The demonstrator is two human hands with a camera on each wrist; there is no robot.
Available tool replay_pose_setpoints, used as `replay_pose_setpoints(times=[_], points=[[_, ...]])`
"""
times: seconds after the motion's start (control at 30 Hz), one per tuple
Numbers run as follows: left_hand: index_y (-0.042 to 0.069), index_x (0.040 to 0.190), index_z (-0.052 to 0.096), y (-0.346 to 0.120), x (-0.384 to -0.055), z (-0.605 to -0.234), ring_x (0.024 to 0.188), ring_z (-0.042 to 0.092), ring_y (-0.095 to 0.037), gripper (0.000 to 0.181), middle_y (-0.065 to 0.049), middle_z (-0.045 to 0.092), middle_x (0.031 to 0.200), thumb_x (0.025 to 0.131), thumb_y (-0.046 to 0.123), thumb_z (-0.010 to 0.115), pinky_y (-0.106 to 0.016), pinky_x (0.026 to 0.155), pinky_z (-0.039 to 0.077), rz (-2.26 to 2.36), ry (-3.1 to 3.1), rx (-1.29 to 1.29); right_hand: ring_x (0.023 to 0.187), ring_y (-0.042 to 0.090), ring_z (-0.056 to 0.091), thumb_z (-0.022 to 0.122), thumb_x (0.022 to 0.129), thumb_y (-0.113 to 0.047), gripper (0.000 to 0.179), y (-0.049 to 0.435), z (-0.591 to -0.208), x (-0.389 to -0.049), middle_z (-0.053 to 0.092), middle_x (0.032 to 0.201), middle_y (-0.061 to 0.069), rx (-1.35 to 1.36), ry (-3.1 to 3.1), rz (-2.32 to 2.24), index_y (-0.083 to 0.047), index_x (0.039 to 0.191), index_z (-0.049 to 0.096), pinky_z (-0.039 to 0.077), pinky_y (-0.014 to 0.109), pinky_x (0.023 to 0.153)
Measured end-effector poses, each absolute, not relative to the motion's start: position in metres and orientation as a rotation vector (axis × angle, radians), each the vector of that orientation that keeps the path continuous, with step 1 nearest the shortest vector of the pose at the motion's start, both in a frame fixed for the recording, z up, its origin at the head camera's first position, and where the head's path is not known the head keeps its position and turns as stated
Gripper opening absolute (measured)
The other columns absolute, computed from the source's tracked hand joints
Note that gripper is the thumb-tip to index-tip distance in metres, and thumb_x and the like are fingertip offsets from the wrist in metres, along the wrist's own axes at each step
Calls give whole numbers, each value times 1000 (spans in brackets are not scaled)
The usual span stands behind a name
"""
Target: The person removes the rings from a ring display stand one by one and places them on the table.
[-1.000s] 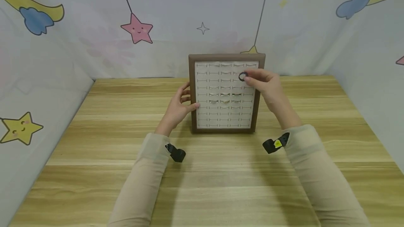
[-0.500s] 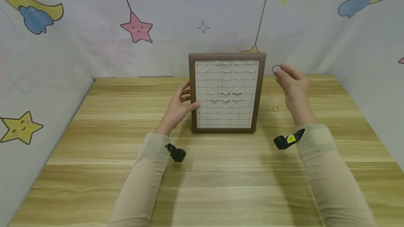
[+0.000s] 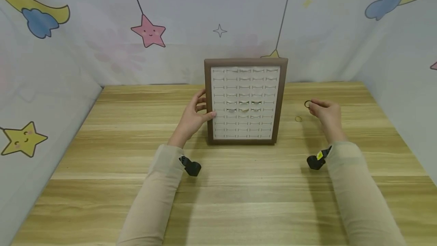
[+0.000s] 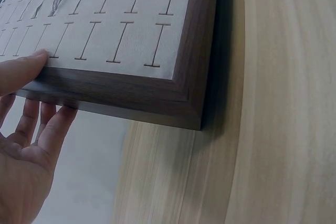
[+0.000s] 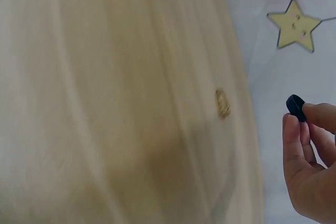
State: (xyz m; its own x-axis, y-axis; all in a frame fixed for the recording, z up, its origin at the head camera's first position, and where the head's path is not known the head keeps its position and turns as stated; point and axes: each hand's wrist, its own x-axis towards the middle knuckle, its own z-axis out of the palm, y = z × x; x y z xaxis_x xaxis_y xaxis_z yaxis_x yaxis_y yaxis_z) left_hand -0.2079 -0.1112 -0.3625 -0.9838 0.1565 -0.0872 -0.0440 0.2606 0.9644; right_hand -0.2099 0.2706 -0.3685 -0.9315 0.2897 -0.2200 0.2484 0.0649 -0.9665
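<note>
A brown-framed ring display board (image 3: 246, 102) stands on the table, its pale face cut with rows of slots. Several rings sit in its middle rows. My left hand (image 3: 190, 119) grips the board's left side, thumb on the front edge and fingers behind the frame, as the left wrist view also shows. Right of the board, my right hand (image 3: 327, 117) pinches a black ring (image 5: 295, 107) between thumb and fingers. Just left of that hand a gold ring (image 3: 298, 119) lies on the table; the right wrist view shows it blurred.
The wood-grain table (image 3: 218, 204) reaches back to a white curtain (image 3: 184, 48) printed with stars and clouds. More curtain hangs along the left and right sides. A small black camera is strapped on each wrist.
My right hand has moved from the board's upper right out to the right, then down toward the table, carrying the black ring. The gold ring has come into sight. My left hand stays put.
</note>
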Motion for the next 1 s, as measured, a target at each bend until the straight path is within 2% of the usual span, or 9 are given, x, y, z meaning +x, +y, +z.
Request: replay_pose_setpoints(times=[0.17, 0.37, 0.47, 0.57, 0.7, 1.0], points=[[29, 151, 24, -111, -208, -363, 133, 41, -30, 80, -9, 37, 146, 87, 10, 69, -48, 103, 45, 1814, 2358, 109, 69, -8, 60, 58, 94, -14, 50, 285, -383, -206, 58, 75, -22, -622, -2486, 1929, 9, 136, 45, 52, 8, 69], [29, 151, 24, -111, -208, -363, 133, 41, -30, 80, -9, 37, 145, 88, 10, 69, -48, 103, 45, 1813, 2353, 101, 67, -7, 60, 57, 95, -13, 43, 292, -393, -206, 56, 83, -13, -636, -2576, 1902, 10, 131, 50, 52, 9, 66], [28, 151, 24, -111, -208, -363, 133, 41, -30, 80, -9, 37, 145, 88, 9, 68, -48, 103, 45, 1818, 2350, 104, 65, -8, 59, 57, 95, -10, 43, 290, -394, -206, 55, 78, -17, -626, -2592, 1882, 12, 131, 50, 51, 9, 65], [28, 151, 24, -111, -207, -362, 133, 41, -30, 80, -9, 37, 145, 88, 9, 68, -48, 103, 45, 1823, 2347, 106, 65, -11, 57, 54, 96, -11, 48, 289, -393, -206, 53, 73, -23, -590, -2651, 1834, 14, 135, 43, 51, 7, 66], [28, 151, 24, -110, -206, -361, 133, 41, -30, 80, -9, 37, 145, 87, 8, 68, -47, 103, 45, 1829, 2344, 103, 66, -11, 56, 54, 96, -11, 48, 289, -392, -206, 52, 71, -25, -583, -2681, 1806, 13, 136, 42, 51, 7, 68], [30, 151, 23, -110, -206, -360, 134, 40, -30, 81, -9, 37, 146, 88, 9, 68, -48, 104, 45, 1816, 2348, 96, 69, -9, 54, 52, 97, -14, 44, 292, -394, -207, 52, 87, -13, -586, -2786, 1636, 10, 133, 48, 50, 8, 69]])
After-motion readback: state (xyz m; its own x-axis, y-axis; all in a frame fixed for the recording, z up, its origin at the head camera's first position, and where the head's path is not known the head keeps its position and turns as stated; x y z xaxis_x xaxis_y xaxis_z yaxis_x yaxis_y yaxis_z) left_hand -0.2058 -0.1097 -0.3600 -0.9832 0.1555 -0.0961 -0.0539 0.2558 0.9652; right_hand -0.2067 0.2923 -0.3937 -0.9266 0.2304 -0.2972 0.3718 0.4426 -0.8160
